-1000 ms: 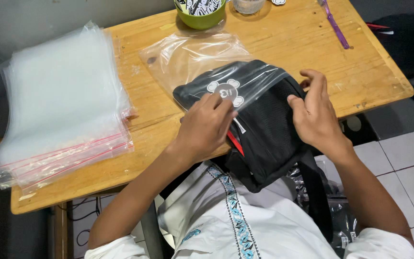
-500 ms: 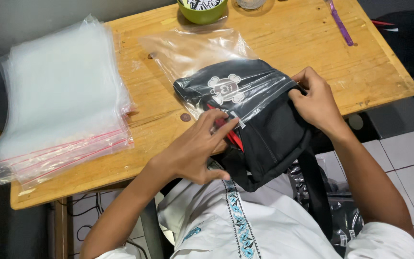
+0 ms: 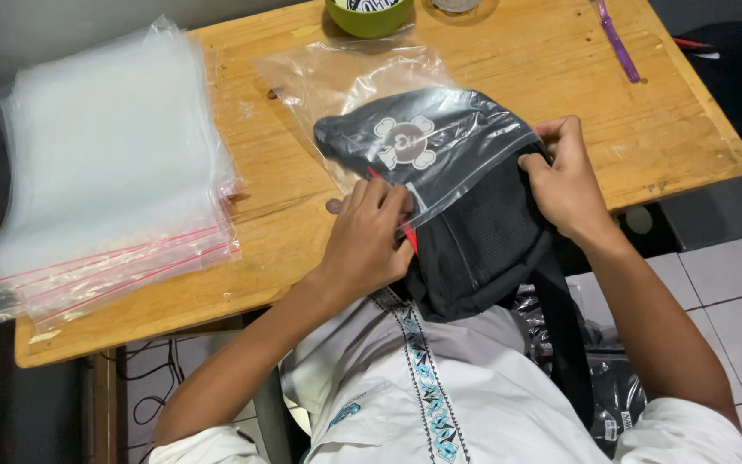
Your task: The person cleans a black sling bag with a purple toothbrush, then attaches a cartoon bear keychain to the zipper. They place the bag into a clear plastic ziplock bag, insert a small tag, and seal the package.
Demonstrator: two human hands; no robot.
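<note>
I see the black bag (image 3: 474,232) lying at the near edge of the wooden table (image 3: 508,60), half inside a clear zip pouch (image 3: 362,86). My left hand (image 3: 367,241), at 8 o'clock from the bag, pinches the pouch's open edge. My right hand (image 3: 564,180), at 3 o'clock, pinches the edge on the other side.
</note>
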